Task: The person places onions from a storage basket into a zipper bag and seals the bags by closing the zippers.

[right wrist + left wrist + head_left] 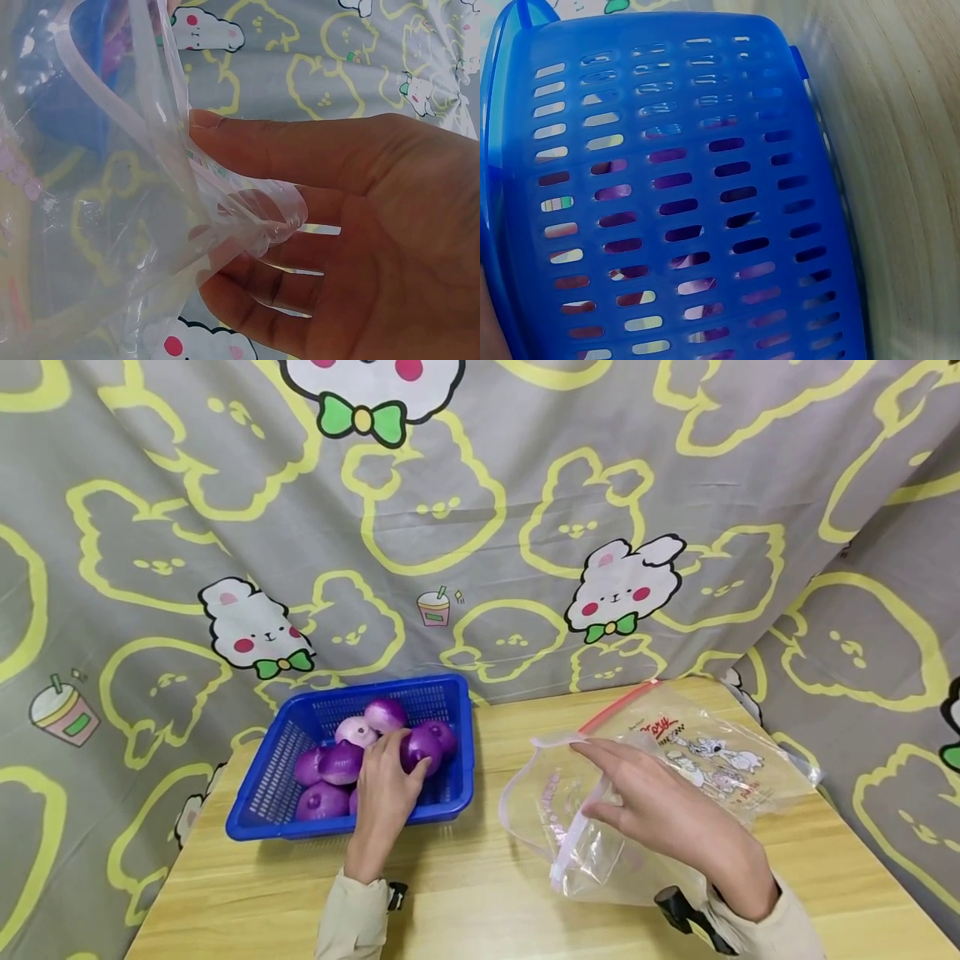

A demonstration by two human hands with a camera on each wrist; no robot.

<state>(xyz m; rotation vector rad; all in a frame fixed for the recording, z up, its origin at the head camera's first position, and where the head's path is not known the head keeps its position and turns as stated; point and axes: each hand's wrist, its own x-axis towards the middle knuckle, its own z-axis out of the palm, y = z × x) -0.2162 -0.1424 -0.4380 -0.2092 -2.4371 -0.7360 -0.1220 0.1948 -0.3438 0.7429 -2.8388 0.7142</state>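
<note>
My left hand (386,783) reaches into a blue plastic basket (467,760), fingers and thumb on a purple onion (422,748). Several more purple onions lie around it, among them a paler onion (356,731). In the left wrist view the basket's slotted wall hides that hand's fingers. My right hand (667,806) grips the rim of a clear plastic bag (585,852) with a pale pink slider strip. The right wrist view has the thumb (247,146) on one side of the film and fingers behind it. The bag's mouth gapes toward the basket.
Behind the right hand, another clear bag (720,760) with a red zip strip and cartoon print lies flat on the wooden table (465,902). A grey patterned curtain (495,527) hangs along the back and sides of the table.
</note>
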